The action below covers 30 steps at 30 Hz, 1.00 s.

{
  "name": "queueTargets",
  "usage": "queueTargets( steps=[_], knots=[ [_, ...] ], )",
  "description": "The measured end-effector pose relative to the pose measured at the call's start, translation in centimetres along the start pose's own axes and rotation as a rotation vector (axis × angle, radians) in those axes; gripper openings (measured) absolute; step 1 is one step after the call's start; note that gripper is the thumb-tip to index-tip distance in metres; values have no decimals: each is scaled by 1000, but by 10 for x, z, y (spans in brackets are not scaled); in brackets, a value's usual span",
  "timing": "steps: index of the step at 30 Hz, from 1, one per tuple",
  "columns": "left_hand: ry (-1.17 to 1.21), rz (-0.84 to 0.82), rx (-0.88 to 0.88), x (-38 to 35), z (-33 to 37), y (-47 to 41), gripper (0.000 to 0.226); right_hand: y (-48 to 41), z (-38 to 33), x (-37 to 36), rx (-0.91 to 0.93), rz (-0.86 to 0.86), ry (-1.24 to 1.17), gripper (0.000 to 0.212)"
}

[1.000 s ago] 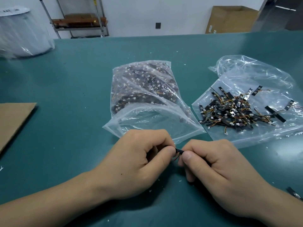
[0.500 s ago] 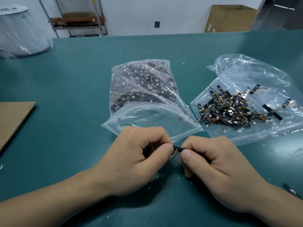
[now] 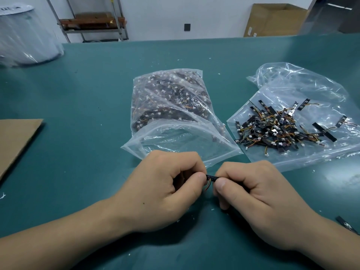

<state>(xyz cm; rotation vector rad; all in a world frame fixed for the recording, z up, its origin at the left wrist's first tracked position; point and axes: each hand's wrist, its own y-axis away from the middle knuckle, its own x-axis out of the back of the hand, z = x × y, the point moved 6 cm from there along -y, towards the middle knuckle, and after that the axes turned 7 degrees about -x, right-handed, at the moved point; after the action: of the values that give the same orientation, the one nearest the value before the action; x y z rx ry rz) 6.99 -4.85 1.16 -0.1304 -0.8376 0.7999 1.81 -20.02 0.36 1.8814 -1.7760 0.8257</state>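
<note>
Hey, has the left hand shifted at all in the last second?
No. The left hand lies just before the near edge of the clear bag as earlier, pinching the black wired strip with the right hand.

Bright, even indoor light comes from above. The green table [image 3: 81, 90] takes a pale, hazy sheen at the right edge of the frame. Soft, diffuse shadows sit beneath the left hand [image 3: 161, 190] and the right hand [image 3: 259, 195], spreading toward the lower edge; a thin one runs along the cardboard sheet [image 3: 15, 141] at left. White glints streak the middle bag [image 3: 181, 141], the right bag [image 3: 303, 88] and the wrapped roll [image 3: 25, 36] in the upper left. The wide lens bows the table's far edge and tilts the shelf [image 3: 93, 22] legs. Detail is slightly soft: the black strip [image 3: 211, 177] between the thumbs looks smeared.
</note>
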Motion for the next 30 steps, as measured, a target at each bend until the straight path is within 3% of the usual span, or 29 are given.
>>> queueTargets(
  steps=[30],
  knots=[
    [-20, -2, -29, 1, 4, 0, 22, 0, 2, -1, 34, -11, -9, 32]
  ],
)
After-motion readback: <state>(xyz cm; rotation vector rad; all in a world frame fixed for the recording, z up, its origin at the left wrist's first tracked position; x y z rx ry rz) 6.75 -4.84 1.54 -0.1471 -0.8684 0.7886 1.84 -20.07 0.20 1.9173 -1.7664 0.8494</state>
